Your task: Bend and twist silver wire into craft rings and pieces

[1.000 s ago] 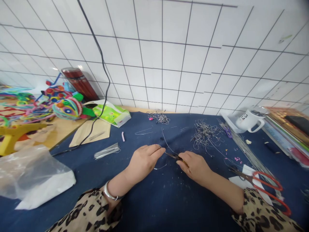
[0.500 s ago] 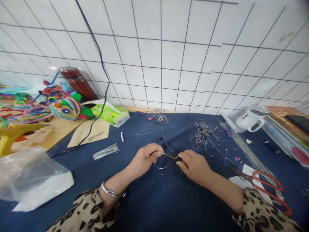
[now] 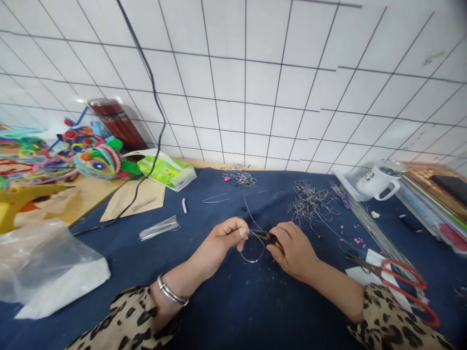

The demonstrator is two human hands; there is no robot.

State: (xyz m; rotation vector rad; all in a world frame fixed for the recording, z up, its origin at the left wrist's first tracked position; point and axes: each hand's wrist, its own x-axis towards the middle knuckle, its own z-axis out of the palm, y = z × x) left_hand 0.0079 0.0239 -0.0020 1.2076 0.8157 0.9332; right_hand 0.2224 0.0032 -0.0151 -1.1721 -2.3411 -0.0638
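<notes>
Thumb and fingers of my left hand (image 3: 230, 238) pinch a thin silvery wire (image 3: 263, 250), which curves below them in a loop. A pair of pliers (image 3: 264, 235) with a yellow-marked handle is gripped in my right hand (image 3: 295, 247). The plier tips point left and meet the wire close to my left fingertips; whether the jaws are closed on it I cannot tell. Another length of wire runs up and away from the plier tips over the dark blue cloth (image 3: 233, 306).
Tangled wire (image 3: 313, 200) lies at the right, near scissors (image 3: 401, 274) with red handles and a white mug (image 3: 381, 180). At the left are a bundle of cut wires (image 3: 159, 228), a plastic bag (image 3: 62, 272), a green packet (image 3: 168, 170) and a yellow glue gun (image 3: 22, 201).
The wire loop under my left hand has swung right and shows larger and rounder. My left hand has turned slightly, its fingers lower. The pliers stay beside it.
</notes>
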